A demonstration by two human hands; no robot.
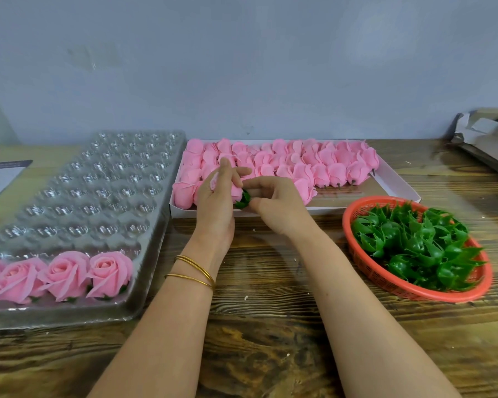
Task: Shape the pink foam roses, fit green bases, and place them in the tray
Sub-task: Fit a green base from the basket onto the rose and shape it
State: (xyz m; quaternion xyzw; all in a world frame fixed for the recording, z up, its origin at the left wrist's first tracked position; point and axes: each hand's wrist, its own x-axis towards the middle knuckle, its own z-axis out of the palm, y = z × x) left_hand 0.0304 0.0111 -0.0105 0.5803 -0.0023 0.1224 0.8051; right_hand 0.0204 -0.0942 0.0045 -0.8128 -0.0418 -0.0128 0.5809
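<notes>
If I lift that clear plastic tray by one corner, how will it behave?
Probably flexes: the clear plastic blister tray looks thin. Likely light, most cups being empty. Finished pink foam roses sit only in the near row, so that end may sag.

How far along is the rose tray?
Done: one near row of finished roses in the tray. In hand: left hand holds a rose, right hand fits a base onto it. Left: most pockets are empty; the box holds many buds, the basket many bases.

Pink rose bud (pixel 236 193), green base (pixel 243 200) on its end, row of open roses (pixel 66 274) in clear tray (pixel 98 182)
</notes>
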